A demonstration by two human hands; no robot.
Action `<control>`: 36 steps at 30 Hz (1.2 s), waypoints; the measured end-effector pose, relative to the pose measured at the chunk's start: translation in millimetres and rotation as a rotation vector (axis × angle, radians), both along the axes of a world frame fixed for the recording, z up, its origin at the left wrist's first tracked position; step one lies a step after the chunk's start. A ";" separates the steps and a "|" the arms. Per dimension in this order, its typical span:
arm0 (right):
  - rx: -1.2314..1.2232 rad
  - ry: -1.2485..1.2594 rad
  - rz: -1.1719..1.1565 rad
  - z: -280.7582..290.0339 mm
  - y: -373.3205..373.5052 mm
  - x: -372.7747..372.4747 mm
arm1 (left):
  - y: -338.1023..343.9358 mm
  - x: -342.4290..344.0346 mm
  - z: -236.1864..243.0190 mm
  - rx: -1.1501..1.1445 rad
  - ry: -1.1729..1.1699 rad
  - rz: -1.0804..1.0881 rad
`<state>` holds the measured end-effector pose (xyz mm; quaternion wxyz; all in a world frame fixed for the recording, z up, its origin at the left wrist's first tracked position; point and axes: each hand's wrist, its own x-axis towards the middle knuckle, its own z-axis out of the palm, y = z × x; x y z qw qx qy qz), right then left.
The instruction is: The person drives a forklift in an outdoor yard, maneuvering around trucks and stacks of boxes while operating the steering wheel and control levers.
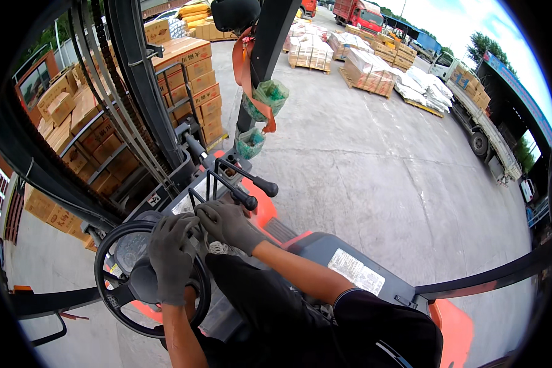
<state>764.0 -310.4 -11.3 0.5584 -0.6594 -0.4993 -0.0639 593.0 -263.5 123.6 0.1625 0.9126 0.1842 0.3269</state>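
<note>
Both my hands wear grey gloves and meet just beyond the right part of the black steering wheel (98,270). My left hand (171,253) is above the wheel, its fingers bent toward the other hand. My right hand (229,226) reaches in from the right, fingers curled and almost touching the left's. What they pinch between them, if anything, is hidden. Below the right hand lies a whitish, cord-like thing (218,248), partly covered. Near my right knuckles stand black control levers (250,203) with round knobs; neither hand grips them.
The forklift mast (142,86) rises at the left, with stacked cartons (199,83) beyond it. An orange strap (243,67) and green-tinted plastic containers (250,142) hang on the front post. Wrapped pallets (371,70), a flatbed truck (489,138) and a red truck (368,18) stand across the concrete yard.
</note>
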 end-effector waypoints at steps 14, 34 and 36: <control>-0.082 -0.009 0.042 -2.3 4.3 -16.7 | -33.0 -228.8 -50.2 0.143 0.003 0.305; -0.108 0.063 -0.033 55.7 3.9 -61.2 | 133.5 -99.9 87.2 0.013 -0.126 0.131; -0.114 0.046 -0.048 60.8 6.2 -63.6 | 127.5 -90.8 90.4 -0.033 -0.095 0.080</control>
